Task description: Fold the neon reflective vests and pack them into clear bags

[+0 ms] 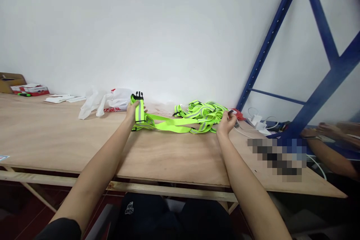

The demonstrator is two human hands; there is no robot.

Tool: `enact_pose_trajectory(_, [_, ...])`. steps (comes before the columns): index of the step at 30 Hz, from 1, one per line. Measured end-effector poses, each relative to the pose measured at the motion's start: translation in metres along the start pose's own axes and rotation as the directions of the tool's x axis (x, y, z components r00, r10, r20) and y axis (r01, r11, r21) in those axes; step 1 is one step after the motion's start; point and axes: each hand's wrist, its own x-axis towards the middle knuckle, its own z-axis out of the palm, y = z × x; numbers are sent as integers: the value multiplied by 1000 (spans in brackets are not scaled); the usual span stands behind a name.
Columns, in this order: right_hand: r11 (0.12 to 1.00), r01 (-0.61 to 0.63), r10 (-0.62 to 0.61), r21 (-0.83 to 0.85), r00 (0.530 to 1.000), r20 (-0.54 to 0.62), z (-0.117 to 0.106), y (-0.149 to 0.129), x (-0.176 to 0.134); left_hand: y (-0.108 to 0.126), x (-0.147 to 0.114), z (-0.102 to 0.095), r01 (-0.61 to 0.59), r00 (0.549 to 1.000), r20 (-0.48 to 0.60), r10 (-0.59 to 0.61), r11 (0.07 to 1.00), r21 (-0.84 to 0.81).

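Observation:
My left hand (131,112) is closed on a neon yellow-green reflective strap (140,111) with a grey stripe, lifting it off the table. A black side-release buckle (137,96) points up at its top, prongs showing. From there a flat band (174,124) runs right along the table toward a tangled heap of similar straps (206,110). At the right side of that heap, my right hand (226,122) is closed, with a small dark and pale piece (232,112) at its fingertips. What that piece is cannot be made out.
White plastic bags (108,101) and white sheets (64,98) lie along the wall, with a red-white box (30,90) farther left. A blue metal frame (270,41) rises at right, near white chargers and cables (257,122). Another person's arm (332,153) is at far right.

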Motion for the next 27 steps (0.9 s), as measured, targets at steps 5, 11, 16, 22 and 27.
enact_pose_trajectory(5, [1000,-7,11,-19,978,207,-1,-6,-12,-11,-5,2,-1,981,174,-89,888,460])
enact_pose_trajectory(11, [986,95,34,-134,681,731,12,-14,-50,-13,-14,4,-175,828,470,-305,656,734])
enact_pose_trajectory(16, [974,160,71,-158,447,892,20,-27,-70,-21,-42,32,-535,474,762,-441,543,647])
enact_pose_trajectory(22, [997,56,35,-51,245,969,32,-50,-93,-49,-96,87,-492,391,917,-77,824,279])
enact_pose_trajectory(27, [983,-176,86,-43,244,966,36,-54,-101,-57,-106,93,-410,490,871,21,888,209])
